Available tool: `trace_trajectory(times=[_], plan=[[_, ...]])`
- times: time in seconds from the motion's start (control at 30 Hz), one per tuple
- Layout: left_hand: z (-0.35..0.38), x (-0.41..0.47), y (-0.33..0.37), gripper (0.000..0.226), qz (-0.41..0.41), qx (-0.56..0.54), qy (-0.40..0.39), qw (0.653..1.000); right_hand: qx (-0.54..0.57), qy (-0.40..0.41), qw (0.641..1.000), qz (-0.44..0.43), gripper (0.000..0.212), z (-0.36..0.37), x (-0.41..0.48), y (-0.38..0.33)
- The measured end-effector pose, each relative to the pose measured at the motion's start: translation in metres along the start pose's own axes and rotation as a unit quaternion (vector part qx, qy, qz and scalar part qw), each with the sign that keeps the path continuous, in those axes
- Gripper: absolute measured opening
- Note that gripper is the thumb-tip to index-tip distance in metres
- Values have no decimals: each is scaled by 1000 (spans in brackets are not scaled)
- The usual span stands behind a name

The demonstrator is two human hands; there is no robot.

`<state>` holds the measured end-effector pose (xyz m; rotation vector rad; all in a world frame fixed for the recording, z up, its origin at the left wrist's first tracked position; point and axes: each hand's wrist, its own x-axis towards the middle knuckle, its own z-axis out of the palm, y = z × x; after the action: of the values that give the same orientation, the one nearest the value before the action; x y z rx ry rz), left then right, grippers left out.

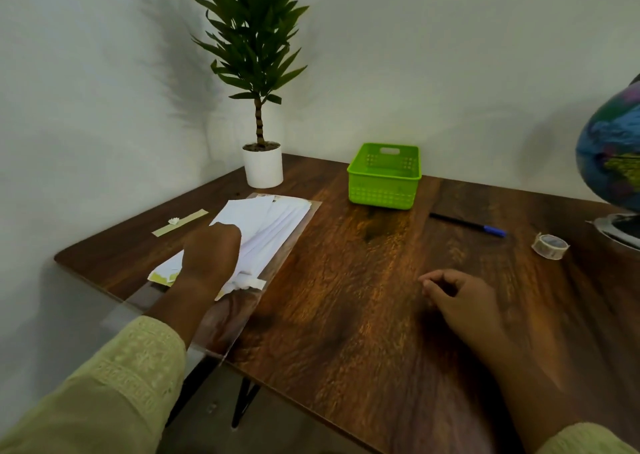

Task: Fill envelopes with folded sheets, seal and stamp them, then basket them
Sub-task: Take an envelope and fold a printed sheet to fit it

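i see the desk (346, 280), wood-grained. the potted plant (258, 107) stands at its far left corner, a globe (609, 155) at the right edge. the green basket (384, 176) sits near the far edge. the white envelopes (270, 225) lie fanned on a clear sleeve (242, 318) by the left edge; my left hand (211, 256) presses on them, whether its fingers grip i cannot tell. my right hand (460, 297) rests mid-desk, fingers loosely curled, holding nothing. pen (467, 225) and tape roll (550, 245) lie near the globe. no writing is legible.

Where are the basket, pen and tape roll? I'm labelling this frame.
green basket (382, 190): head view, front wall.
pen (465, 224): head view, mid barrel.
tape roll (549, 250): head view, outer rim.
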<state>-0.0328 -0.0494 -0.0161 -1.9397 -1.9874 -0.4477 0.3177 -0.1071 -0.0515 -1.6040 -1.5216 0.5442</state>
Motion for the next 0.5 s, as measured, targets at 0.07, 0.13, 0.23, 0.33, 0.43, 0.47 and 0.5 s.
trace_trajectory(times=[0.07, 0.13, 0.23, 0.33, 0.43, 0.47, 0.5], plan=[[-4, 0, -2, 19, 4, -47, 33, 998, -13, -8, 1000, -11, 16, 1, 0, -1], [-8, -1, -1, 22, -1, -70, 39, 997, -18, -18, 1000, -17, 17, 1, 0, -1], [-14, -3, 3, 21, -24, -99, 38, 994, -23, -24, 999, -19, 18, 1, 0, -1], [-21, -4, 11, 24, -38, -101, 58, 992, -24, -24, 999, -18, 21, 1, 1, -2], [-31, -1, 23, 28, -25, -167, 92, 981, -22, -25, 999, -17, 21, 0, 1, -2], [-35, 1, 27, 26, -16, -189, 101, 977, -21, -25, 999, -16, 20, 0, 1, -2], [-39, 3, 32, 23, -3, -205, 108, 973, -20, -26, 999, -14, 20, -1, 1, -2]])
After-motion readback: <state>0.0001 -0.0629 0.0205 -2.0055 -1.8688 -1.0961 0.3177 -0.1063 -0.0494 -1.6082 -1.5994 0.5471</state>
